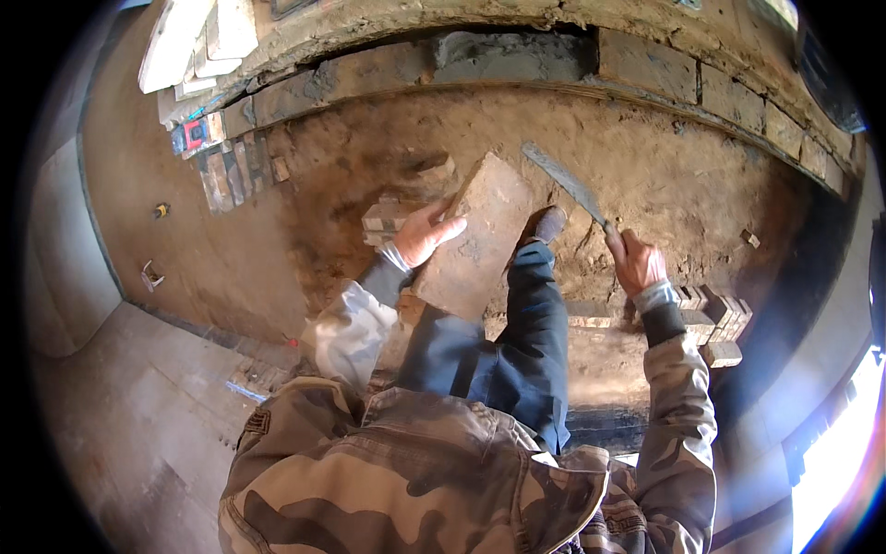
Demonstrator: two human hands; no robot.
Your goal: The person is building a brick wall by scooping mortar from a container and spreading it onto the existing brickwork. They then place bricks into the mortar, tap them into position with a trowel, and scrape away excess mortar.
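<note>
My left hand (427, 233) grips a large brick (483, 231) by its left edge, with the thumb on its broad face. The brick is tilted in front of my legs, with dusty patches on its surface. In my right hand (636, 262) is a bricklaying knife (565, 175), its long grey blade pointing up and left past the brick. Blade and brick are apart. Ahead of both hands runs a low brick course (646, 66); wet grey mortar (512, 57) fills a stretch between its bricks.
Bricks are stacked on the right (715, 319), and a smaller brick pile (383, 220) lies beyond my left hand. A red device (195, 135) sits at the course's left end. My shoe (549, 224) stands on uneven dirt (369, 129). White boards (175, 46) lean at the upper left.
</note>
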